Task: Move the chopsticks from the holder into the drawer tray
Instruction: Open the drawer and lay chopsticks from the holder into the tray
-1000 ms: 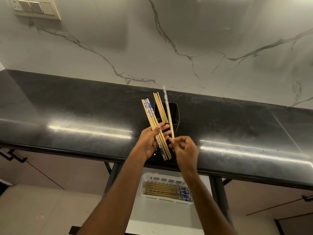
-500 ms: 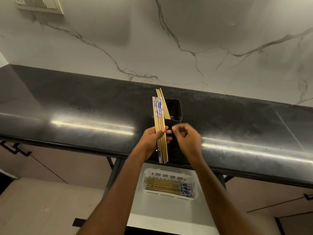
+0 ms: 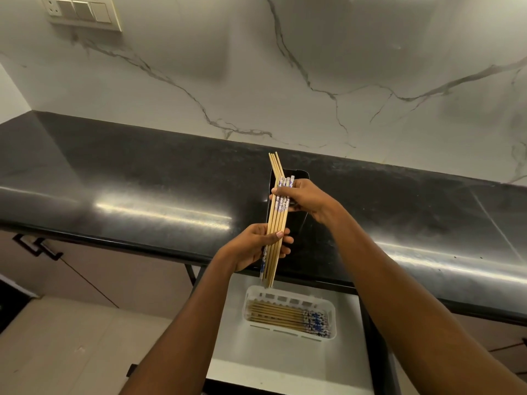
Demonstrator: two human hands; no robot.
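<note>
A bundle of wooden chopsticks with blue-and-white patterned ends stands nearly upright in front of the black holder on the dark countertop. My left hand grips the bundle low down. My right hand closes its fingers around the upper patterned ends. Below the counter edge, a white slotted drawer tray in the open drawer holds several chopsticks lying flat, patterned ends to the right. The holder's inside is hidden behind the hands.
The black countertop runs across the view under a marble wall with a switch panel at top left. The open white drawer sits below the counter, with a dark cabinet handle at the left.
My right hand put its single chopstick into the bundle, then moved up and took hold of the bundle's upper ends. The left hand gathered the fanned chopsticks together.
</note>
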